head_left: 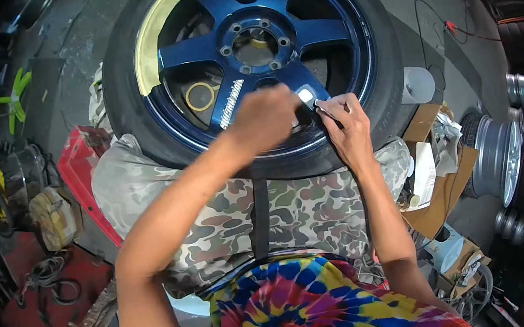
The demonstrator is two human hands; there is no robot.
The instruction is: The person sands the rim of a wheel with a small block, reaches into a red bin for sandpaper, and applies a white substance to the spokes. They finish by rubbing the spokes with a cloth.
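Note:
A blue six-spoke wheel (318,31) with its tire (382,37) lies in front of my lap. My left hand (266,118) is over the lower spokes, smeared by motion, so its fingers cannot be made out. My right hand (347,120) is at the lower right spoke, fingers pinched together; what they hold, if anything, is too small to name. Beside its fingertips is a small bright white patch (306,96) on the spoke. White lettering (232,104) runs along the lower left spoke. Yellow masking tape (147,53) covers the rim's upper left edge.
A yellow ring (200,97), like a tape roll, shows through a spoke opening. A red case (82,166) stands left of my leg. On the right are a white container (419,84), a cardboard box (426,124) and a silver wheel (493,158). A cable (422,32) crosses the floor.

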